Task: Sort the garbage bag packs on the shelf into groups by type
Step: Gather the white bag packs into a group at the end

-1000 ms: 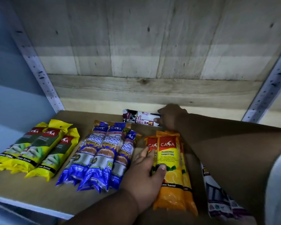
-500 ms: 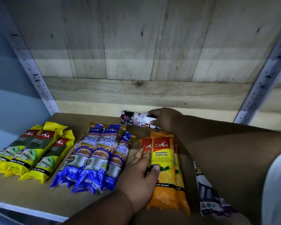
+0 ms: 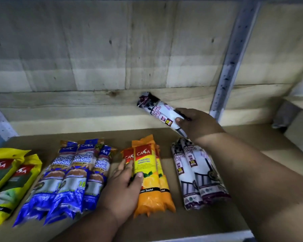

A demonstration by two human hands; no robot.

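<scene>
R hand is gripping the white-and-purple plastic drawstring bag roll near its lower end, mid-air; prob. light, soft, slippery, so mid-body hold is better. L hand is resting on the orange plastic garbage bag pack, thumb across it.

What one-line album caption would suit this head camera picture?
Right hand lifts a white drawstring pack above two matching packs while the left hand rests on the orange packs.

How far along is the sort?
Done: yellow-green packs, blue singlet-handle packs, orange packs and two drawstring packs lie grouped. In hand: right hand holds a third drawstring pack. Left: set it with its group. Left hand rests on the orange packs.
</scene>
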